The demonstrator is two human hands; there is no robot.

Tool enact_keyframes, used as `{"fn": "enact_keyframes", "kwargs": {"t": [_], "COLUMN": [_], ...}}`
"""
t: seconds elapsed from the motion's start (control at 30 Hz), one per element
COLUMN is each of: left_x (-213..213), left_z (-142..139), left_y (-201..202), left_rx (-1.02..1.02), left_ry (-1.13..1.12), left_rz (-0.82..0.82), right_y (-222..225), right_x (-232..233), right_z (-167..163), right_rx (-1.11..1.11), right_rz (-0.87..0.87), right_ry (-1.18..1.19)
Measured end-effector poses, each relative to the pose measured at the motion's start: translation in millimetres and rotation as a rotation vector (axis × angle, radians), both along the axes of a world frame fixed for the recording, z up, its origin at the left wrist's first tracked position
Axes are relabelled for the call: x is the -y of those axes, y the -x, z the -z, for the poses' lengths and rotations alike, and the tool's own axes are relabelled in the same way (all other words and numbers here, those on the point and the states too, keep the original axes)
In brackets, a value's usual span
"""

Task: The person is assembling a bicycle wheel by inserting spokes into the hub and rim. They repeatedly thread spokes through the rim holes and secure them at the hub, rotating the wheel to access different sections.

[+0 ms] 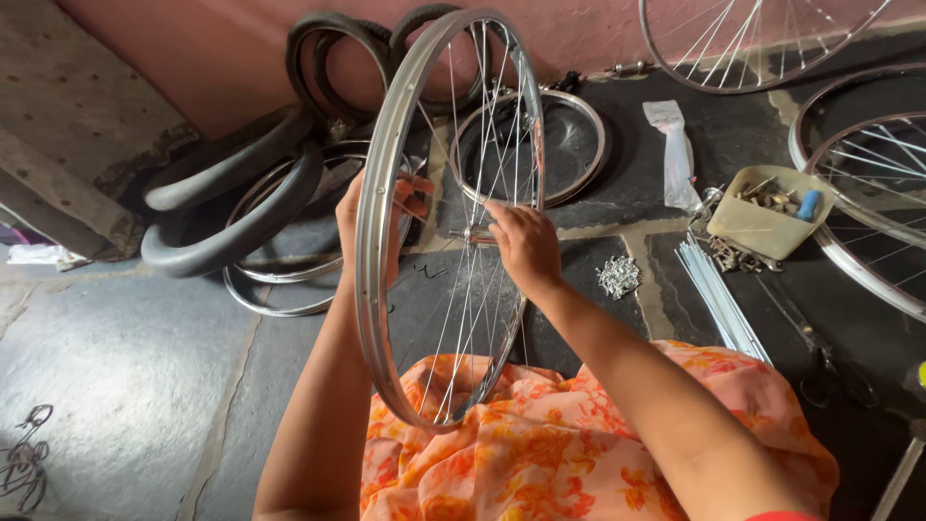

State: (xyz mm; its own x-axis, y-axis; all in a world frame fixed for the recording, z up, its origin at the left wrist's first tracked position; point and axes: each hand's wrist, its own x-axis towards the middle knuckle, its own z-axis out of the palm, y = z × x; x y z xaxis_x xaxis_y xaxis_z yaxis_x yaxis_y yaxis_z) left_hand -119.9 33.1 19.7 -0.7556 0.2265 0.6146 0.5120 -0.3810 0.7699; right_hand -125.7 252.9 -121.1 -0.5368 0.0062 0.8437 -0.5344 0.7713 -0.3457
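Note:
A silver spoked bicycle wheel (pixel 378 183) stands upright on my lap, edge toward me. My left hand (pixel 349 214) is behind the rim on its left side, fingers reaching through to the spokes near the hub (pixel 470 234). My right hand (pixel 524 246) is on the right side, fingertips pinching at a spoke beside the hub. My lap is covered by orange flowered cloth (pixel 540 453).
Black tyres and inner tubes (pixel 231 193) lie with bare rims (pixel 569 145) at the pink wall. On the dark stone floor at right are a bundle of spokes (pixel 719 299), a pile of nipples (pixel 618 277), a beige tray of small parts (pixel 767 207), a plastic bag (pixel 675 154), more wheels (pixel 868 193).

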Motion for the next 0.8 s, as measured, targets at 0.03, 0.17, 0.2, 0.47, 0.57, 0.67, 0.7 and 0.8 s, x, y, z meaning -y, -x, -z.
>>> {"fn": "enact_keyframes", "kwargs": {"t": [0.03,0.17,0.2,0.47,0.57,0.67,0.7,0.8], "left_x": [0,4,10,44,43,43,42,39], "left_z": [-1,-3,-3,27,47,58,59,57], "left_y": [0,-19,-30,-128,-147,-153,-155,-156], "left_rx": [0.026,0.047,0.102,0.154,0.124,0.173,0.229,0.324], "left_ry": [0.003,-0.014,-0.048,0.150,0.298,0.311,0.273,0.200], "left_rz": [-0.005,-0.070,-0.044,-0.125,-0.334,-0.284,-0.239,-0.105], "right_y": [6,15,13,2,0,-1,-2,-7], "right_x": [0,-8,-10,-13,-13,-10,-9,-7], "right_z": [0,12,16,27,30,33,32,24], "right_rx": [0.043,0.113,0.064,-0.069,-0.196,-0.149,-0.144,-0.113], "right_rz": [0.007,-0.099,-0.142,-0.220,-0.123,-0.076,-0.073,-0.063], "right_ry": [-0.021,0.033,0.080,0.042,-0.286,-0.248,-0.259,-0.269]}}
